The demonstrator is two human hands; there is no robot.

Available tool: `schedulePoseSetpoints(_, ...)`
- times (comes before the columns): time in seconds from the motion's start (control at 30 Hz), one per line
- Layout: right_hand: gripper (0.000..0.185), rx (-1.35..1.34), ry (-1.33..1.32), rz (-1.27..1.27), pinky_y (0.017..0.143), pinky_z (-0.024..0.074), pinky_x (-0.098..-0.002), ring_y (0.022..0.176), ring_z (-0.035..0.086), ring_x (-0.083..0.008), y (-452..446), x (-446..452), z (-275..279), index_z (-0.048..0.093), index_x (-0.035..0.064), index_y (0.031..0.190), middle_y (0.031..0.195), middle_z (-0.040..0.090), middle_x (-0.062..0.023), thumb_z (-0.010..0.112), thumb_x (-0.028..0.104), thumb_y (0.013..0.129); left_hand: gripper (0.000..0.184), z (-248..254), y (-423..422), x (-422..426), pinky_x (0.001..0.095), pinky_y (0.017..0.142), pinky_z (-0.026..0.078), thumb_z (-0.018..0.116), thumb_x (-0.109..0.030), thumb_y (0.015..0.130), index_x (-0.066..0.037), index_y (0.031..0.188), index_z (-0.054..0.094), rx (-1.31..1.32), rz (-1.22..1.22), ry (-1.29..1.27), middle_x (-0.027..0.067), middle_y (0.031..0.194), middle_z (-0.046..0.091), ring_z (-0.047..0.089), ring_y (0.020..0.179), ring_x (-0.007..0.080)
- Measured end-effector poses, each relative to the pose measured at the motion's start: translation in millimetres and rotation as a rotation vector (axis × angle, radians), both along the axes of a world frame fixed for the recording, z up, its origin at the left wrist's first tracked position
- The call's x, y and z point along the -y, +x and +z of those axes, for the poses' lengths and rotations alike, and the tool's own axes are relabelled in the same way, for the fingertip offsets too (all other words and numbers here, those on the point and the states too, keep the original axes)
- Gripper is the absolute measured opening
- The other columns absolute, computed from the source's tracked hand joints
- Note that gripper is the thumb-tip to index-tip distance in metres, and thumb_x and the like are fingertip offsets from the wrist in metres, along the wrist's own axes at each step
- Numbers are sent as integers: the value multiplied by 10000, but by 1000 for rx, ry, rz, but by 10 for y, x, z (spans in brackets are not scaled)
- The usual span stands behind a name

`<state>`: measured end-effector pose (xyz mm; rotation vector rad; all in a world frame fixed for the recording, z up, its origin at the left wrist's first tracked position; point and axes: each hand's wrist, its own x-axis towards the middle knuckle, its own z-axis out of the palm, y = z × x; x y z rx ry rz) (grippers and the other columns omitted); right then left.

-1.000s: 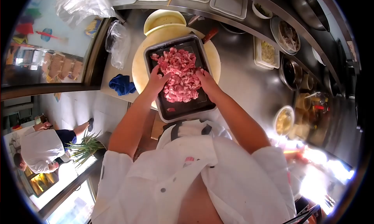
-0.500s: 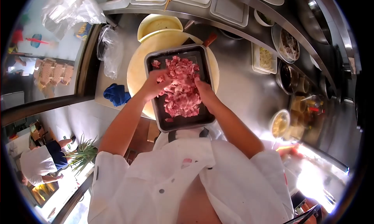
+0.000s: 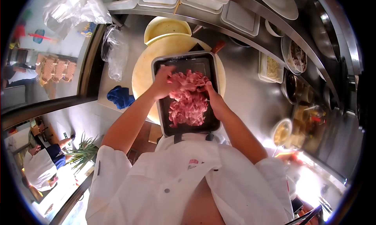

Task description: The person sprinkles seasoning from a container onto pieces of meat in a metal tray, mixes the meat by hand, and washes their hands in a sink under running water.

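Note:
A dark rectangular tray holds a heap of thinly sliced raw red meat. My left hand reaches into the tray at the heap's upper left, its fingers apart and slightly blurred, touching the meat. On the heap's right side my right hand grips some slices, thumb on top and the other fingers hidden. Beneath the tray lies a large round pale chopping board. A knife's wooden handle sticks out past the tray's upper right corner.
A yellowish container stands behind the board. A blue cloth and a clear plastic bag lie to the left. A steel shelf with tubs runs along the back and right. Another person is at lower left.
The meat's top edge sits lower in the tray, and the loose piece at upper left is gone from there. My left hand's fingers have spread. The whole view has shifted slightly.

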<state>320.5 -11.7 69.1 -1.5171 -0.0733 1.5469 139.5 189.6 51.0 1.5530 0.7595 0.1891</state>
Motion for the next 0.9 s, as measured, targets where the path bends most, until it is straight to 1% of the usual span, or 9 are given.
schedulePoseSetpoints(0.07, 763, -134, 64, -111, 1210, 293, -370, 1421, 442, -231, -27, 24, -188, 359, 62, 1608, 1592, 441, -97, 405, 608, 1077, 681, -622, -62, -30, 453, 1032, 490, 766, -299, 904, -26, 1449, 463, -83, 258, 590, 227, 1310, 611, 564, 1251, 403)
schedulePoseSetpoints(0.2, 773, -13, 11, -34, 1181, 332, -330, 1366, 483, -202, -357, -219, 163, 510, 8, 1491, 1488, 555, -101, 444, 644, 1056, 615, -74, 449, 451, 368, 989, 505, 768, -149, 906, -46, 1456, 512, -164, 117, 762, 189, 1289, 614, 601, 1201, 257)
schedulePoseSetpoints(0.3, 744, 63, 70, 361, 1158, 358, -329, 1317, 519, -193, -170, -124, 261, 563, 6, 1435, 1473, 563, -93, 438, 637, 1061, 544, -118, 443, 251, 337, 915, 539, 767, -142, 891, -33, 1391, 585, -159, -181, 33, 177, 1198, 694, 676, 1077, 208)
schedulePoseSetpoints(0.37, 539, 411, 176, 494, 1047, 446, -352, 1203, 594, -232, -51, 98, 293, 631, 4, 1279, 1331, 627, -134, 547, 488, 1056, 484, 57, 340, 136, 347, 961, 542, 756, -129, 888, -38, 1347, 633, 10, -208, 95, 161, 1205, 710, 696, 1101, 230)
schedulePoseSetpoints(0.43, 410, 846, 279, 449, 912, 514, -383, 1048, 651, -285, -15, 383, 606, 675, -3, 1088, 1135, 681, -167, 627, 399, 1024, 577, -47, 176, 102, 406, 1077, 484, 767, -150, 885, -40, 1419, 578, 11, -165, 740, 178, 1342, 639, 603, 1271, 304)
schedulePoseSetpoints(0.47, 318, 947, 235, 224, 970, 518, -395, 1080, 650, -324, 12, 535, 345, 688, 9, 1087, 1132, 681, -170, 714, 301, 962, 716, -110, 146, 166, 459, 1157, 408, 807, -250, 854, -54, 1478, 514, -73, -105, 561, 184, 1478, 524, 463, 1389, 402)
schedulePoseSetpoints(0.57, 432, 1091, 6, -60, 1014, 502, -430, 1131, 611, -386, 58, 695, -163, 576, 13, 1322, 1196, 626, -225, 696, 235, 972, 786, 80, 382, 460, 482, 1099, 465, 817, -361, 803, -68, 1471, 523, -265, -90, 783, 236, 1500, 470, 493, 1328, 473)
schedulePoseSetpoints(0.67, 490, 1546, 0, 185, 952, 525, -488, 1121, 598, -456, -37, 748, -506, 492, -45, 1353, 1215, 617, -257, 659, 200, 963, 793, 62, 768, 554, 511, 1019, 510, 834, -399, 765, -128, 1455, 552, -202, -169, 914, 191, 1488, 482, 513, 1278, 447)
schedulePoseSetpoints(0.9, 375, 1295, 32, -11, 890, 511, -543, 1054, 616, -466, -57, 798, -683, 513, -31, 1325, 1121, 648, -252, 566, 145, 997, 575, 27, 1190, 1014, 514, 943, 530, 799, -240, 730, -162, 1281, 656, -164, -561, 1084, 122, 1377, 585, 585, 1153, 386)
